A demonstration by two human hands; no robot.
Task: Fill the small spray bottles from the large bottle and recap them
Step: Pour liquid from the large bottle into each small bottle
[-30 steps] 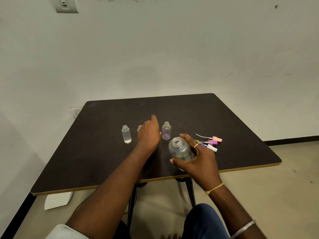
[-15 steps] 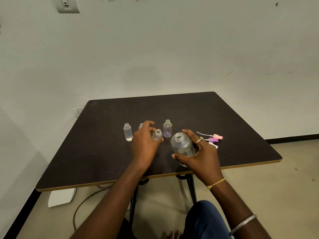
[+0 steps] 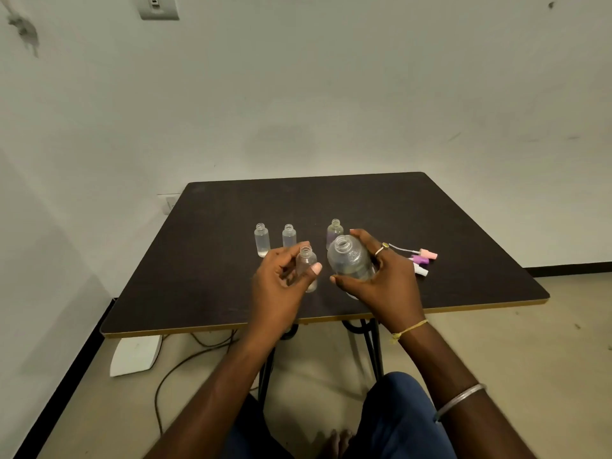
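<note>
The left hand [image 3: 281, 279] pinches a small open bottle [image 3: 307, 268] between thumb and fingers, and the right hand [image 3: 381, 276] is wrapped around the large bottle [image 3: 349, 260], uncapped, just at its 3 o'clock. The filling of this small bottle seems about to begin, as the two necks are near but apart. The next move asks to tip the large mouth over the narrow neck slowly; three other small bottles [image 3: 289, 236] wait at 12 o'clock on the table [image 3: 430, 220], and the spray caps [image 3: 422, 258] lie at 3 o'clock.

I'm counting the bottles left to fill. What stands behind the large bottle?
A small uncapped bottle stands behind the large bottle; only its neck and shoulders show, its lower body is covered.
</note>
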